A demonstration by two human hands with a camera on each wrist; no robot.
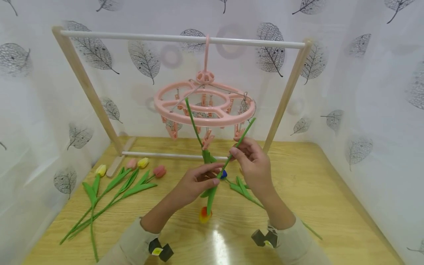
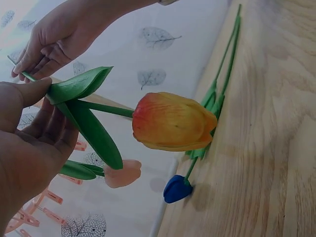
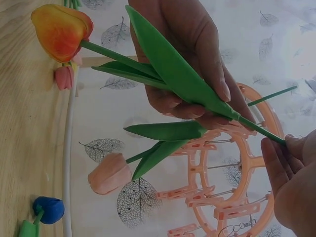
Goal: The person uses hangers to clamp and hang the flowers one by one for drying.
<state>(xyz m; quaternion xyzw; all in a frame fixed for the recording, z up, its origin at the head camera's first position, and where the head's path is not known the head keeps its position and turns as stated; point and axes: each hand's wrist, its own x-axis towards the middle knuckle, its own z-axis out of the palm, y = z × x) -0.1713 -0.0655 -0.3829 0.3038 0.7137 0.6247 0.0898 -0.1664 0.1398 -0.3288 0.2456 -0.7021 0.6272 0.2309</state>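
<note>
Upside down between both hands is an artificial orange-and-yellow tulip [image 1: 205, 215], its bloom pointing down toward the table. My left hand [image 1: 195, 182] pinches it where the green leaves [image 3: 182, 74] meet the stem. Farther up, my right hand [image 1: 255, 163] pinches the stem near its free end, just below the rim of a round pink clip hanger [image 1: 205, 120]. A pink tulip [image 3: 111, 174] hangs bloom down from the hanger; its stem passes by a front clip [image 1: 208, 140]. In the head view its bloom is hidden behind the left hand.
A wooden frame [image 1: 84, 84] with a white top bar [image 1: 132, 36] carries the hanger. Several yellow and pink tulips [image 1: 159, 171] lie at the table's left. A blue tulip [image 1: 224, 174] and other green stems [image 1: 245, 191] lie behind and beneath the right arm.
</note>
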